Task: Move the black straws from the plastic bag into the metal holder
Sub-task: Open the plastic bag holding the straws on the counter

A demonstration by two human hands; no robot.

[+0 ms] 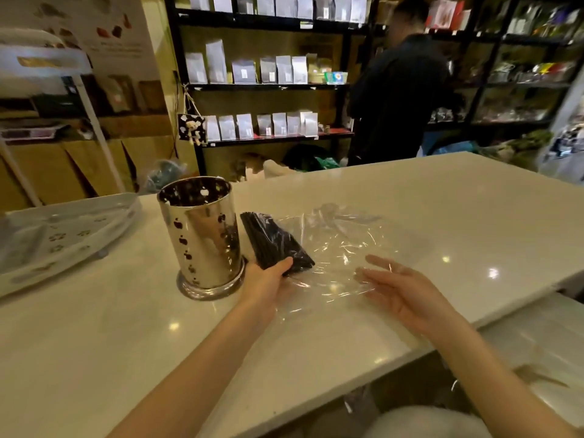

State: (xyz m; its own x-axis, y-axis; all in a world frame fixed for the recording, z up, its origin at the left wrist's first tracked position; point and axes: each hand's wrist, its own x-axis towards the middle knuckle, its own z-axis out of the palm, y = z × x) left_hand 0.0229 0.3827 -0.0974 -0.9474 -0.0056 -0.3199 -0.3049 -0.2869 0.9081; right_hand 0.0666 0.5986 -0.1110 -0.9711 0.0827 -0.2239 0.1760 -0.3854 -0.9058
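Note:
A shiny metal holder (202, 235) with cut-out holes stands upright on the white counter, left of centre. Just right of it lies a bundle of black straws (273, 241), angled away from me. My left hand (268, 279) grips the near end of the bundle, thumb on top. The clear plastic bag (335, 248) lies crumpled flat to the right of the straws; whether the straws' far end is still inside it I cannot tell. My right hand (407, 292) rests on the bag's near right edge, fingers spread and flat, holding nothing.
A white perforated plastic tray (63, 235) sits at the counter's left. The counter edge (474, 327) runs diagonally at the right with a lower shelf below. A person in dark clothes (398, 96) stands beyond the counter by black shelves of pouches.

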